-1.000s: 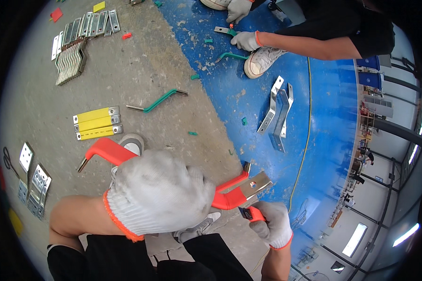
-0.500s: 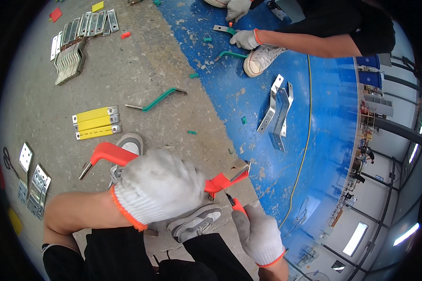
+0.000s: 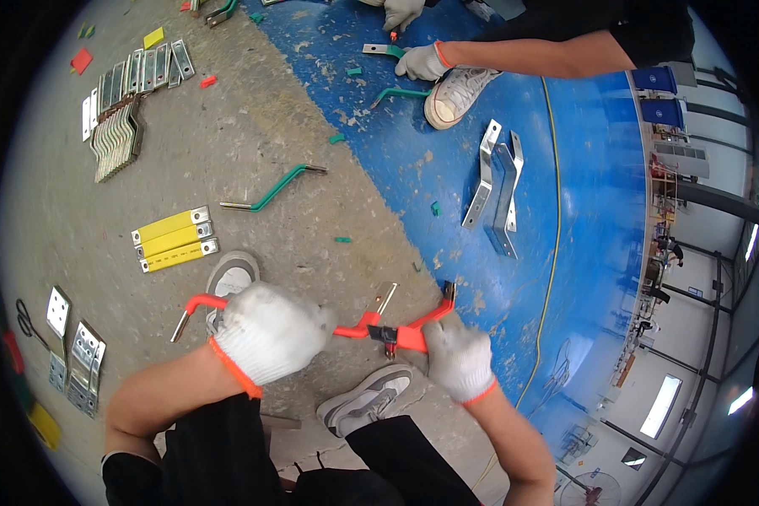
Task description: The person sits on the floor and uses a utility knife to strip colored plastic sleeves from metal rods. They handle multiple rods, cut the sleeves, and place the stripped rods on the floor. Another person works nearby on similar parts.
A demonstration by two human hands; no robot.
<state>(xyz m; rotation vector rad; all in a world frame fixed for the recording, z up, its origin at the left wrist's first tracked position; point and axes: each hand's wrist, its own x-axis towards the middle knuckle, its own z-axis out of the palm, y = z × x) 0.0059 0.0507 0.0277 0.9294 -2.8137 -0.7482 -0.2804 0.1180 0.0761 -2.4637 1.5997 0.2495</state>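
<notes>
My left hand, in a white glove with an orange cuff, is closed round a bent metal bar with a red sleeve; bare metal ends show either side of the hand. My right hand, gloved too, grips a red-handled utility knife. Its black front part lies against or just beside the sleeved bar, and the blade cannot be made out. Behind the knife, another red length ends in dark metal; whether it is a separate bar is hidden.
A green-sleeved bar, yellow-sleeved bars and stacked bare bars lie on the floor. Plated pieces and scissors sit left. Bent bars and a yellow cable are right. A co-worker's gloved hand holds a green-sleeved bar.
My right hand has moved up and inward, bringing the knife closer to my left hand. The red bar has turned in my left grip. The view has shifted slightly.
</notes>
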